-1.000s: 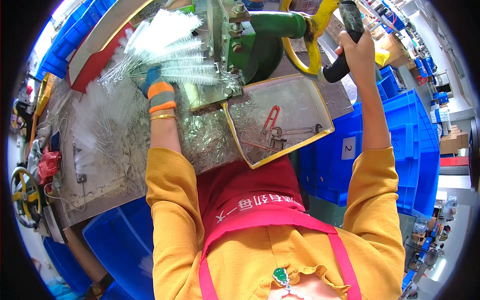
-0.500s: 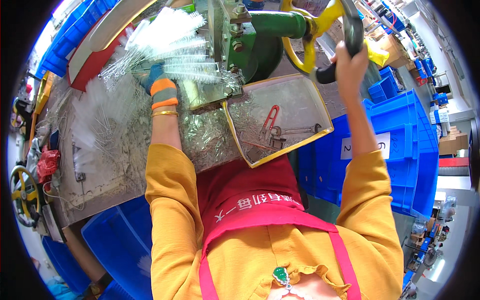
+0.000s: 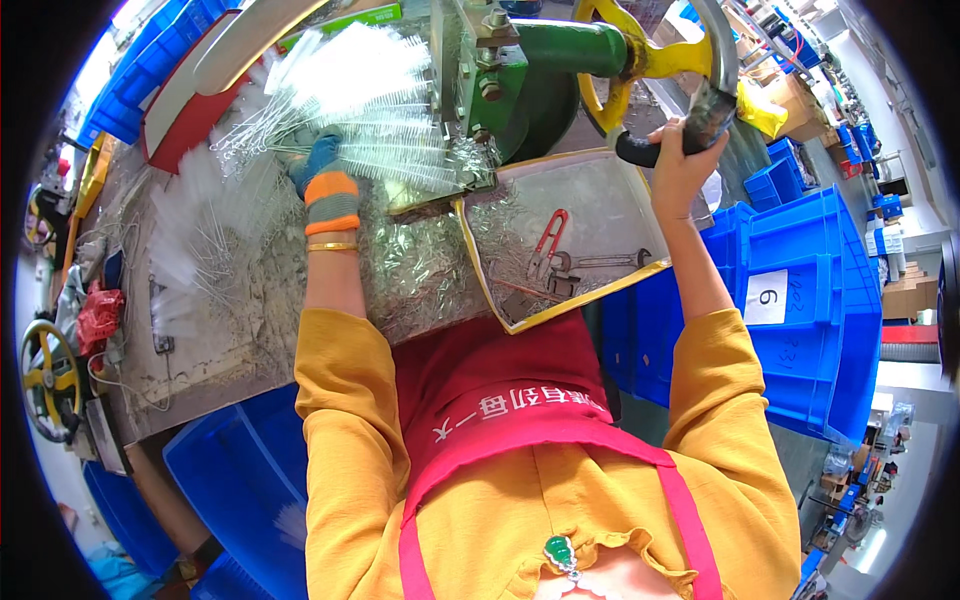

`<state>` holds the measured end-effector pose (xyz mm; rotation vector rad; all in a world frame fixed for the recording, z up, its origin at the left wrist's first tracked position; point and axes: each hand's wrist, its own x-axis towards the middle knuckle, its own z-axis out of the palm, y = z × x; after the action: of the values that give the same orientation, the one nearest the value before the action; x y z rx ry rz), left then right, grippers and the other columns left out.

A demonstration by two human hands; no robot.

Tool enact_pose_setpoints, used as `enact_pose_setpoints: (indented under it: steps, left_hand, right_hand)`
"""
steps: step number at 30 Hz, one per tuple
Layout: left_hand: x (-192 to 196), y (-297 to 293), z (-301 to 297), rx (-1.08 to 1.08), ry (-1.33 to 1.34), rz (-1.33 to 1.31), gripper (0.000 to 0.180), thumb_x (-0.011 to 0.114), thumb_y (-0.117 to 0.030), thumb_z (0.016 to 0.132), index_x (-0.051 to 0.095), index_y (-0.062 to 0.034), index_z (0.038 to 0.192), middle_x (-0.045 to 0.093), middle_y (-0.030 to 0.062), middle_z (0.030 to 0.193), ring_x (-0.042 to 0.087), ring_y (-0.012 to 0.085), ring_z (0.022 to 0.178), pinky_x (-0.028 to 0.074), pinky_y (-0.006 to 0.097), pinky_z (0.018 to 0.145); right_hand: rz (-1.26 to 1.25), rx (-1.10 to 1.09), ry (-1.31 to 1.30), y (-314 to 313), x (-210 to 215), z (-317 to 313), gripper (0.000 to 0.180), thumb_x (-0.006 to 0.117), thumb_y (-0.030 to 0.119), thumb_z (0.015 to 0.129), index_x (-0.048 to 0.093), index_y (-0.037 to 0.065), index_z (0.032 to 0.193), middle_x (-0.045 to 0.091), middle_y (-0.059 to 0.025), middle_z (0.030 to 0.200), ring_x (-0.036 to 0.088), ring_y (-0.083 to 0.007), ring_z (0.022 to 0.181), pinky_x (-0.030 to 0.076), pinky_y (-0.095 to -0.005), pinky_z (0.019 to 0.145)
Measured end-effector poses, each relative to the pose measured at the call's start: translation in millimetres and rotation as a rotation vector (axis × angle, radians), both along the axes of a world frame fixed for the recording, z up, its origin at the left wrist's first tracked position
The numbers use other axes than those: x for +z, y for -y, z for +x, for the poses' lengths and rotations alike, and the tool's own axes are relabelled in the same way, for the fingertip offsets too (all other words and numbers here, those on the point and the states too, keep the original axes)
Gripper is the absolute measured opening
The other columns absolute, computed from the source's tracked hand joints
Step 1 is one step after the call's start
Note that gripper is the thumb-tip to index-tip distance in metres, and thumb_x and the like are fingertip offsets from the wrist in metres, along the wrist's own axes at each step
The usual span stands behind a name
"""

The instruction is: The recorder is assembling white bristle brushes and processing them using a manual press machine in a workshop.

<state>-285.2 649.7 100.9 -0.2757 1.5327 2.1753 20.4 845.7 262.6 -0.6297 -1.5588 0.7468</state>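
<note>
My left hand (image 3: 318, 165), in a blue glove with an orange and grey cuff, closes around the wire ends of a bundle of white-bristled wire brushes (image 3: 365, 85). Its fingers are partly hidden by the brushes. The bristly ends lie beside the metal plate of a green hand press (image 3: 572, 48). On the right, my bare right hand (image 3: 687, 168) grips the dark rim of the press's yellow-spoked handwheel (image 3: 680, 57). More loose white brushes (image 3: 195, 235) lie on the bench to the left of my gloved hand.
A shallow yellow-edged tray (image 3: 600, 205) holds red-handled pliers (image 3: 549, 243), a wrench (image 3: 605, 260) and wire scraps. Cut wire bits (image 3: 410, 270) litter the bench front. Blue crates (image 3: 810, 330) stand at the right, and a blue bin (image 3: 240, 470) sits below left.
The handwheel has turned a little, and my right hand has come left and nearer to me with its rim. My left hand still holds the brushes at the press.
</note>
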Motion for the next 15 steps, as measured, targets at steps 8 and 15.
enact_pose_setpoints:
  steps: [8,15]
  left_hand:
    - [74,35,33,0.425,-0.333,-0.085,0.033,0.067,-0.008,0.058,0.050,0.0002,0.085,0.052,0.0062,0.073,0.045,0.0168,0.054,0.040,0.030,0.053]
    - [81,22,44,0.383,-0.346,-0.146,0.035,0.066,-0.009,0.059,0.050,0.0015,0.087,0.052,0.0065,0.074,0.045,0.0169,0.056,0.040,0.030,0.055]
  right_hand:
    - [-0.017,0.071,0.304,-2,61,-22,0.023,0.054,0.012,0.068,0.042,-0.002,0.082,0.053,-0.0101,0.056,0.054,-0.0149,0.047,0.044,-0.0261,0.046]
    - [-0.014,0.108,0.621,-20,111,-36,0.018,0.052,0.018,0.069,0.049,0.000,0.065,0.048,-0.0040,0.050,0.050,-0.0109,0.043,0.041,-0.0235,0.041]
